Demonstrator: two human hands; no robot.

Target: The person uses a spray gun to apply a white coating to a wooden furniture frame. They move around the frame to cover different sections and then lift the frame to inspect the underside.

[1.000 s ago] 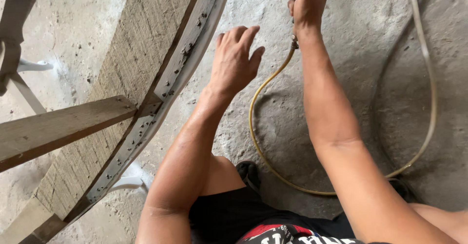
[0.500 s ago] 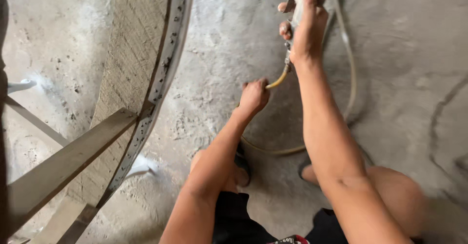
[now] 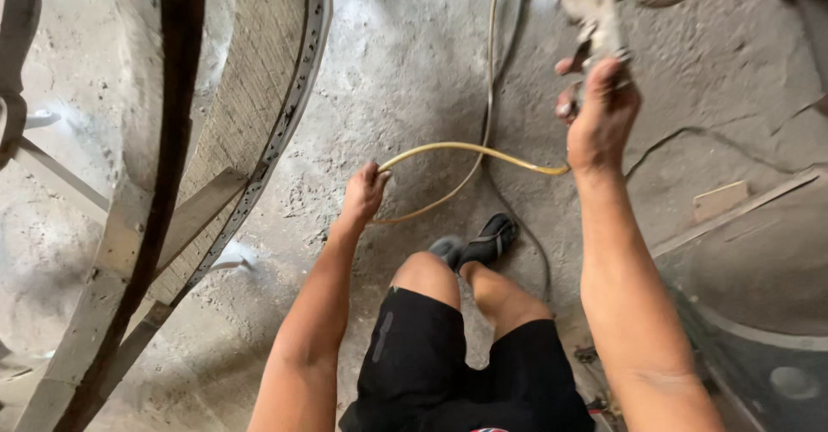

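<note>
Head view, looking down. Right hand [image 3: 602, 122]: fingers [image 3: 576, 66] curled tight around the grip of a pale, dust-coated spray gun [image 3: 593, 20], index finger forward near the trigger; no gap visible between fingers and grip. Gun body rising above the knuckles, nozzle end toward upper left, blurred cup above and to the right, cut by the frame edge. Left hand [image 3: 364, 192]: fingers closed in a fist around a yellow hose [image 3: 470, 148], thumb on top; hose leaving the fist toward the right, arching over to meet the right wrist just below the gun. Second, paler length of hose [image 3: 494, 44] running away from between the two hands toward the top edge. Below the hands: bare knees, black shorts [image 3: 448, 372], one foot in a dark sandal [image 3: 487, 240] on the rough concrete floor [image 3: 414, 61]. Left of the left fist, well apart: curved wooden form [image 3: 250, 78] edged with perforated metal strip [image 3: 293, 104]. Right of the right forearm: small flat wooden offcut [image 3: 721, 199] on the floor.
</note>
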